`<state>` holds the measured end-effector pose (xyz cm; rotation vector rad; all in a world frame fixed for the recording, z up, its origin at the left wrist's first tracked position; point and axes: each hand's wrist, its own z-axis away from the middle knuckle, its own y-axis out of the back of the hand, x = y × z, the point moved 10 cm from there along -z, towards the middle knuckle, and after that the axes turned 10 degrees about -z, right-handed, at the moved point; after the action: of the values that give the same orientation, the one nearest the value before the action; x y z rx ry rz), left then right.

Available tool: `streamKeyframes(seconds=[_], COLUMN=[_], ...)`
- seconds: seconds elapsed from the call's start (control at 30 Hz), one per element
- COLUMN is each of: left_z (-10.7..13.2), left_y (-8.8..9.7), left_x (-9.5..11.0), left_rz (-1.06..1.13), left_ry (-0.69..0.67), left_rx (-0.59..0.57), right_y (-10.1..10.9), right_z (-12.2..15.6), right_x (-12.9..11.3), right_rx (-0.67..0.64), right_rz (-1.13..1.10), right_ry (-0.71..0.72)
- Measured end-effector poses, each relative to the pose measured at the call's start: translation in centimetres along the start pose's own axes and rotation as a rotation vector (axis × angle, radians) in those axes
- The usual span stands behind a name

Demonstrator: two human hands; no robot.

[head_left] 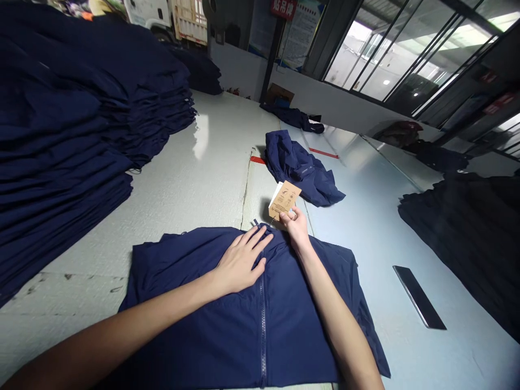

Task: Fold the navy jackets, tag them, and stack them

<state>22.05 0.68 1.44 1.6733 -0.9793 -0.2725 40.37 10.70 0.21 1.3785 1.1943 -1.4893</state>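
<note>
A navy zip-up jacket (pixel 190 314) lies flat in front of me, its zipper running down the middle. My left hand (pixel 242 260) rests on it, palm down near the collar, with the fingers stretched out across the top of the zipper. Just past the collar, my right hand (pixel 294 225) pinches a brown cardboard hang tag (pixel 285 199) printed with dark marks. A white tag (pixel 276 193) shows behind the brown one. A short string seems to run from the tags down to the collar.
Tall stacks of folded navy garments (pixel 81 108) stand at the left. Beyond the tag lies a crumpled navy garment (pixel 303 170). A dark phone-like slab (pixel 419 298) lies on the table (pixel 219 189) at right, near a dark garment pile (pixel 475 227).
</note>
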Motion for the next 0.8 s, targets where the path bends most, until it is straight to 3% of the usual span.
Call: streamKeyframes(seconds=[0.1, 0.23, 0.3, 0.43, 0.57, 0.63, 0.73, 0.8], left_z=[0.1, 0.0, -0.2, -0.8, -0.8, -0.8, -0.7, -0.4], left_y=[-0.1, -0.5, -0.2, 0.6, 0.8, 0.9, 1.5, 1.8], left_x=[0.7, 0.5, -0.1, -3.1, -5.9, -5.4, -2.4, -0.6], left_rz=[0.021, 0.103, 0.202, 0.499, 0.631, 0.619, 0.476, 0.355], left_ry=[-0.071, -0.083, -0.059, 0.089, 0.270, 0.240, 0.049, -0.058], left_rx=[-0.010, -0.026, 0.003, 0.150, 0.267, 0.242, 0.161, 0.121], right_y=[-1.7, -4.9, -5.5, -3.7, -2.2, -2.8, -3.4, -2.7], right_z=[1.0, 4.8, 7.1, 10.3, 12.6, 14.2, 16.7, 17.5], right_x=[-2.3, -5.8, -6.7, -7.7, -6.8, -6.1, -5.2, -5.5], right_rx=[-0.123, -0.455, -0.587, -0.579, -0.567, -0.660, -0.805, -0.806], right_rz=[0.044, 0.335, 0.485, 0.582, 0.594, 0.683, 0.844, 0.851], right_ry=[0.059, 0.207, 0.288, 0.524, 0.604, 0.609, 0.580, 0.549])
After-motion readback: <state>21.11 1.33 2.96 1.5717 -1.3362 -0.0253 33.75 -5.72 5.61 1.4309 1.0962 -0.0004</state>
